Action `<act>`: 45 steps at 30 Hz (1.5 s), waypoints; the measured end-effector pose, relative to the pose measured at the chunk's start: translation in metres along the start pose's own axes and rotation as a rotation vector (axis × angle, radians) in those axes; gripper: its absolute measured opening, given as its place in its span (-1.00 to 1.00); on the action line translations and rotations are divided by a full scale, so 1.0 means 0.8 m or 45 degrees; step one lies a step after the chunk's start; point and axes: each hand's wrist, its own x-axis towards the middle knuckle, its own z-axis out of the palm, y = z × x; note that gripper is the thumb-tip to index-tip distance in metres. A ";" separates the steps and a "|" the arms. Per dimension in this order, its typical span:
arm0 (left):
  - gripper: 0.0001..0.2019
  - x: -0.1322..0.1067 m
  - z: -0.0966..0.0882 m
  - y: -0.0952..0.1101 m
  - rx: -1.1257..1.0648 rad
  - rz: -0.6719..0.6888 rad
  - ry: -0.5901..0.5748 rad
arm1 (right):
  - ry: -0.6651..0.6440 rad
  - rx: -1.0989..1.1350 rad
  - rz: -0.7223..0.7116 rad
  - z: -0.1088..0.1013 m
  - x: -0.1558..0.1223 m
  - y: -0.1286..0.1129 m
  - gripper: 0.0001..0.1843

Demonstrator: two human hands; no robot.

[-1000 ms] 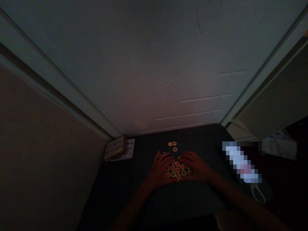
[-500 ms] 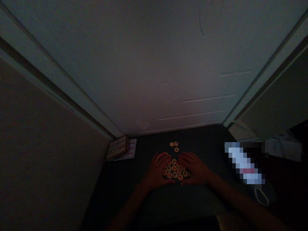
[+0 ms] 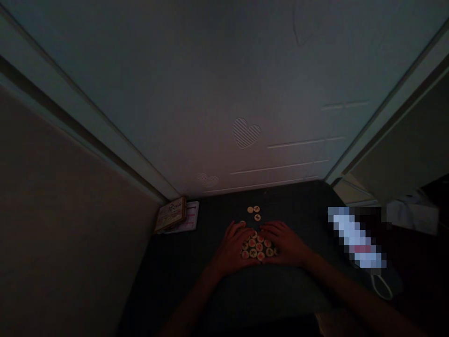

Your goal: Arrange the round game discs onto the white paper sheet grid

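In dim light, several round wooden game pieces (image 3: 257, 247) with red and black marks lie bunched on a dark table (image 3: 196, 281). My left hand (image 3: 231, 245) lies flat on the table against the left side of the bunch, fingers spread. My right hand (image 3: 286, 243) lies flat against the right side, fingers stretched out. The two hands cup the pieces between them. Three more pieces (image 3: 254, 212) lie apart, a little farther back.
A small brown box (image 3: 170, 214) rests on a white and pink sheet (image 3: 191, 216) at the table's back left corner. A blurred light patch (image 3: 357, 239) lies at the right. A white door with heart shapes (image 3: 246, 132) stands behind the table.
Both hands stay around the bunch of pieces; the pieces between them have shifted slightly and sit a little tighter together.
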 end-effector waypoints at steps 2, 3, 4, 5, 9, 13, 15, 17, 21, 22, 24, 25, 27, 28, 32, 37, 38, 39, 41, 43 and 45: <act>-0.17 0.000 -0.002 0.001 -0.020 -0.004 -0.003 | -0.009 0.000 0.004 0.000 0.000 0.000 -0.16; -0.18 0.000 -0.002 0.002 -0.027 -0.005 -0.005 | -0.010 0.000 0.007 -0.001 0.000 0.000 -0.16; -0.18 0.000 -0.003 0.003 -0.033 -0.006 -0.004 | -0.007 0.001 0.007 -0.001 0.000 0.000 -0.17; -0.19 0.000 -0.004 0.003 -0.036 -0.007 -0.004 | -0.003 0.002 0.006 -0.001 0.000 0.000 -0.17; -0.21 0.001 -0.005 0.004 -0.026 -0.005 0.001 | 0.020 0.008 -0.001 -0.001 0.000 0.000 -0.21; -0.25 0.001 -0.005 0.006 0.006 -0.001 0.019 | 0.024 0.013 -0.016 -0.002 0.000 0.000 -0.25; -0.27 0.000 -0.005 0.007 0.014 -0.003 0.024 | 0.032 0.012 -0.022 -0.001 -0.001 0.000 -0.26; -0.29 0.000 -0.005 0.008 0.014 -0.009 0.029 | 0.046 0.013 -0.028 0.000 -0.002 0.001 -0.29; -0.33 0.000 -0.005 0.008 0.000 -0.003 0.035 | 0.065 0.017 -0.029 0.001 -0.002 0.001 -0.31; -0.33 0.000 -0.004 0.007 -0.004 0.002 0.038 | 0.064 0.018 -0.029 0.000 -0.002 0.000 -0.30; -0.29 0.000 -0.005 0.006 -0.013 0.020 0.045 | 0.062 0.020 -0.028 -0.003 -0.003 -0.001 -0.28; -0.27 -0.001 -0.006 0.005 -0.019 0.031 0.055 | 0.063 0.020 -0.027 -0.005 -0.003 -0.001 -0.26; -0.23 -0.003 -0.008 0.001 -0.036 0.046 0.082 | 0.063 0.014 -0.016 -0.010 -0.007 -0.001 -0.23; -0.23 -0.005 -0.009 -0.001 -0.044 0.044 0.102 | 0.061 0.008 -0.005 -0.012 -0.009 -0.001 -0.23; -0.27 -0.012 -0.011 -0.011 -0.050 -0.027 0.163 | 0.063 -0.013 0.058 -0.019 -0.021 0.003 -0.23; -0.27 -0.008 -0.011 -0.017 0.002 -0.099 0.136 | 0.056 -0.010 0.060 -0.018 -0.027 0.005 -0.17; -0.28 -0.006 -0.012 -0.016 0.011 -0.099 0.118 | 0.049 -0.009 0.053 -0.017 -0.027 0.005 -0.16; -0.29 -0.004 -0.013 -0.015 0.017 -0.096 0.098 | 0.040 -0.008 0.044 -0.016 -0.026 0.004 -0.16; -0.33 -0.002 -0.015 -0.012 0.017 -0.079 0.067 | 0.025 -0.005 0.029 -0.014 -0.025 0.004 -0.14; -0.35 -0.001 -0.018 -0.010 0.008 -0.055 0.046 | 0.016 0.004 0.015 -0.014 -0.024 0.003 -0.14; -0.35 -0.002 -0.021 -0.008 -0.002 -0.046 0.045 | 0.011 0.014 0.003 -0.014 -0.024 0.003 -0.14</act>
